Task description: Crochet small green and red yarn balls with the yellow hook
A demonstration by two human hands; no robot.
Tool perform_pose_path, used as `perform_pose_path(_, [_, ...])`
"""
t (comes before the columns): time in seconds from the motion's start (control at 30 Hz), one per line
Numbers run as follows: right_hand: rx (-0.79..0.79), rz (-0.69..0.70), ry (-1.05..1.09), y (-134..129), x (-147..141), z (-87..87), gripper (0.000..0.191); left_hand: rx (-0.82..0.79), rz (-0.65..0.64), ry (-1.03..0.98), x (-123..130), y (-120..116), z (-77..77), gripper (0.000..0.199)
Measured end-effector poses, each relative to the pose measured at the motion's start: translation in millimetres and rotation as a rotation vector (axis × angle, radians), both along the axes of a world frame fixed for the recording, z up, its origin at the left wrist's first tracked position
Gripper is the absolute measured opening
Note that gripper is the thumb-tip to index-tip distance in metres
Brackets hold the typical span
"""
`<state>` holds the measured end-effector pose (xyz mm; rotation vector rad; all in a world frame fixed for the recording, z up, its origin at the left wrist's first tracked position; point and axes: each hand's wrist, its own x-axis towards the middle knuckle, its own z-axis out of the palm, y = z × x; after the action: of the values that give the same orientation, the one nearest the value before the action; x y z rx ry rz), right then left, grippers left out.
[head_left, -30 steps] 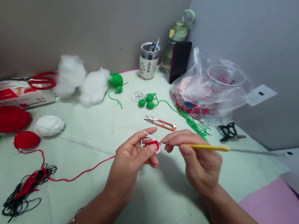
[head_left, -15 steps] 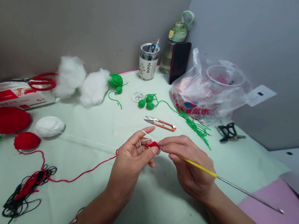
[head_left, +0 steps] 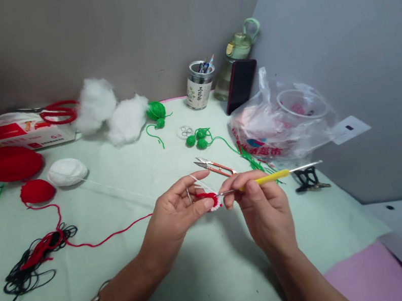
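Observation:
Between thumb and fingers, my left hand (head_left: 174, 209) pinches a small red and white crochet piece (head_left: 215, 200). White yarn runs over its raised index finger and leads back to a white yarn ball (head_left: 67, 172). A red strand (head_left: 111, 236) trails from beside that hand toward a red yarn ball (head_left: 37, 190). My right hand (head_left: 259, 202) grips the yellow handle of a crochet hook (head_left: 267, 179); the hook's tip is at the edge of the piece. Just beyond the hands lie orange-handled thread snips (head_left: 215, 166).
Green crocheted balls (head_left: 201, 138) and cut green yarn lie behind the snips. A plastic bag (head_left: 269, 123), phone (head_left: 242, 84), bottle (head_left: 239, 46) and pen jar (head_left: 200, 85) stand at the back. White stuffing (head_left: 128, 119), red scissors (head_left: 59, 112) and a black cord bundle (head_left: 24, 270) are leftward.
The crochet hook has swung from slanting down to the right to nearly level, as my right hand turned. More of the piece's white edge now shows. My left hand has barely moved.

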<state>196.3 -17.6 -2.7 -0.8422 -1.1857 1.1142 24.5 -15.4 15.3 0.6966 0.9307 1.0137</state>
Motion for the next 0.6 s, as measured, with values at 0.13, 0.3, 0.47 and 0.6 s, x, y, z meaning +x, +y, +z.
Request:
perform_pose_path(0.13, [-0.019, -0.003, 0.005, 1.3, -0.8, -1.3, 0.021, 0.007, -0.003, 0.000, 0.4, 0.2, 1.6, 0.051])
perform_pose_path(0.3, [0.253, -0.115, -0.338, -5.8, -2.9, 3.5, 0.022, 0.064, 0.071, 0.067, 1.8, -0.6, 2.4, 0.059])
perform_pose_path(0.47, [0.512, -0.151, -0.690, -12.8, -2.1, 2.4, 0.027, 0.054, 0.113, 0.064, 6.0, -2.7, 1.1, 0.060])
perform_pose_path(0.6, [0.670, -0.197, -0.913, -14.4, -1.2, -4.7, 0.040, 0.040, 0.167, 0.014, 8.1, -4.6, -4.5, 0.058])
